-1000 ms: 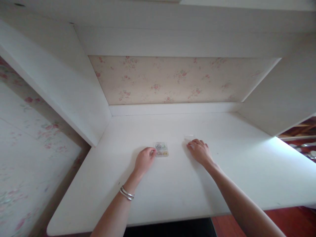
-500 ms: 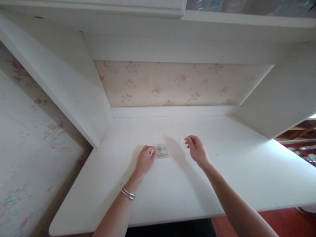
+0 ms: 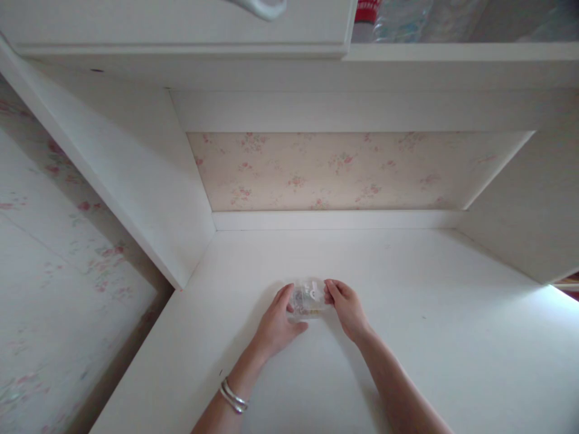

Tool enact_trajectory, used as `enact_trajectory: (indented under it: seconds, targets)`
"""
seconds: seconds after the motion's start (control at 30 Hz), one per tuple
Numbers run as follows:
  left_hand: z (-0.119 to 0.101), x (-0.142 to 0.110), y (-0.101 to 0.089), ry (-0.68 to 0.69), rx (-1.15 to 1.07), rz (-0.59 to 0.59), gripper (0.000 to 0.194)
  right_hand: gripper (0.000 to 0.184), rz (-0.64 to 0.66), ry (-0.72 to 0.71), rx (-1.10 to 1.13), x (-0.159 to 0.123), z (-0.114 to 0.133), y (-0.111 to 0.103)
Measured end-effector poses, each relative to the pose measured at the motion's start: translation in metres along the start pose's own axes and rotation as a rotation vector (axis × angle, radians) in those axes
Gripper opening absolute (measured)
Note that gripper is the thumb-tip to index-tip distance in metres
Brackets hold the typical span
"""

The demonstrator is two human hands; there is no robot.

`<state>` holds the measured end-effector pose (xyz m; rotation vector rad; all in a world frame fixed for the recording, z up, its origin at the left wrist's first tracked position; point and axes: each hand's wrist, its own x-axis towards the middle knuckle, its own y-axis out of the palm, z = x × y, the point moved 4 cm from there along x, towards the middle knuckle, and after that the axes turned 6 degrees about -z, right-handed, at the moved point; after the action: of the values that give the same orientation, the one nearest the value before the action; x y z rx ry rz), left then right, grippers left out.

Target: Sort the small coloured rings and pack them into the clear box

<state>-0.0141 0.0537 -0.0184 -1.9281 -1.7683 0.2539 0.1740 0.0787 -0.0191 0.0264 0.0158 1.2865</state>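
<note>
A small clear plastic compartment box (image 3: 300, 310) lies on the white desk, with small grey and yellowish pieces inside. My left hand (image 3: 277, 324) grips its left side, fingers at the far left edge and thumb along the near edge. Above the box, a small clear plastic bag (image 3: 313, 293) with a white mark covers part of the compartments. The fingers of my right hand (image 3: 344, 304) are pinched on the bag's right end. Whether the bag holds anything I cannot make out.
The white desk (image 3: 434, 355) runs under a low cabinet (image 3: 181, 30), with side panels (image 3: 136, 163) left and right. Flowered wallpaper (image 3: 316, 172) shows at the back. Clear plastic items (image 3: 402, 19) sit on the upper shelf.
My right hand has moved left, bringing the clear bag over the box. The left hand has spread its thumb along the box's near edge. The view has tilted up slightly.
</note>
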Motion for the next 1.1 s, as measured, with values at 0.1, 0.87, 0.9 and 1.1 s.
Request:
enact_trajectory:
  seconds: [0.1, 0.87, 0.9, 1.1]
  targets:
    - [0.005, 0.002, 0.003, -0.030, 0.081, 0.032, 0.092, 0.039, 0.003, 0.005, -0.032, 0.002, -0.003, 0.002]
    - [0.008, 0.003, 0.006, -0.005, 0.113, 0.004, 0.085, 0.035, 0.089, 0.224, 0.126, -0.012, -0.008, -0.012]
    - [0.009, 0.003, 0.006, -0.004, 0.115, 0.004, 0.085, 0.034, 0.095, 0.223, 0.083, -0.012, -0.008, -0.013]
    - [0.008, 0.004, 0.006, -0.006, 0.123, 0.006, 0.083, 0.028, 0.140, 0.176, -0.279, -0.010, -0.012, -0.016]
